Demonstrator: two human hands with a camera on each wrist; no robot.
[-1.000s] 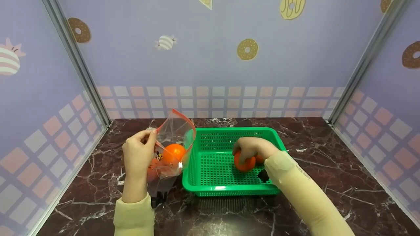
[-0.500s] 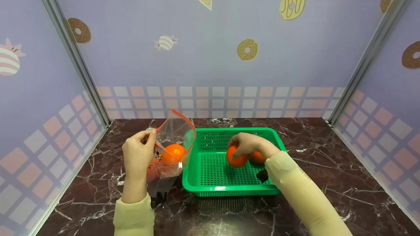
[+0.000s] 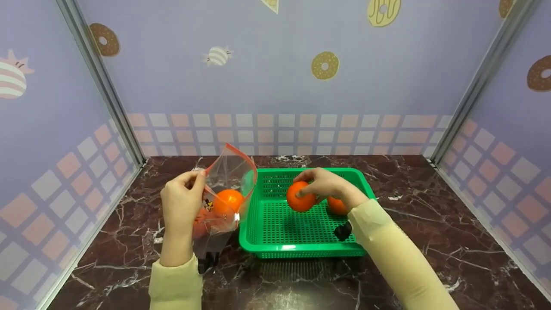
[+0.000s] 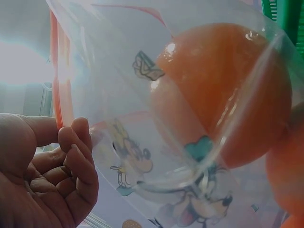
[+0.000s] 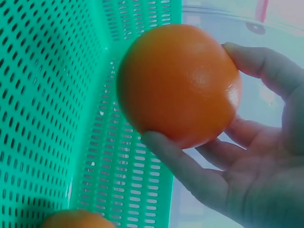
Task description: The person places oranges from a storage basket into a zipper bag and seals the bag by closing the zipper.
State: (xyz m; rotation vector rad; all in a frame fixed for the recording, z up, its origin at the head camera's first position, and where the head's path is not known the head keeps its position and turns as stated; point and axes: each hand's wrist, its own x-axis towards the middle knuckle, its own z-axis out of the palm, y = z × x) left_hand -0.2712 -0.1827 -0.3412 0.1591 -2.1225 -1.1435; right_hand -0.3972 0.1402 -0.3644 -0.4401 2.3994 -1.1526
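Note:
Between finger and thumb, my left hand (image 3: pixel 183 198) pinches the red zip edge of a clear plastic bag (image 3: pixel 228 168) printed with cartoon figures. Inside the bag lie several oranges (image 4: pixel 228 90), seen through the film in the left wrist view. My right hand (image 3: pixel 325 185) grips another orange (image 3: pixel 300 196) above the floor of a green plastic basket (image 3: pixel 297 247). Thumb and fingers are spread round this orange in the right wrist view, and the palm does not touch it. One more orange (image 3: pixel 337 206) rests in the basket below the right wrist, partly hidden.
The basket stands on a dark red marbled table (image 3: pixel 129 258), just right of the bag. A patterned lilac wall (image 3: pixel 275 86) closes off the back, with side panels at left and right held by metal posts.
My right hand has lifted its orange off the basket floor and carried it left toward the bag, uncovering the orange behind. The left hand and bag have stayed in place.

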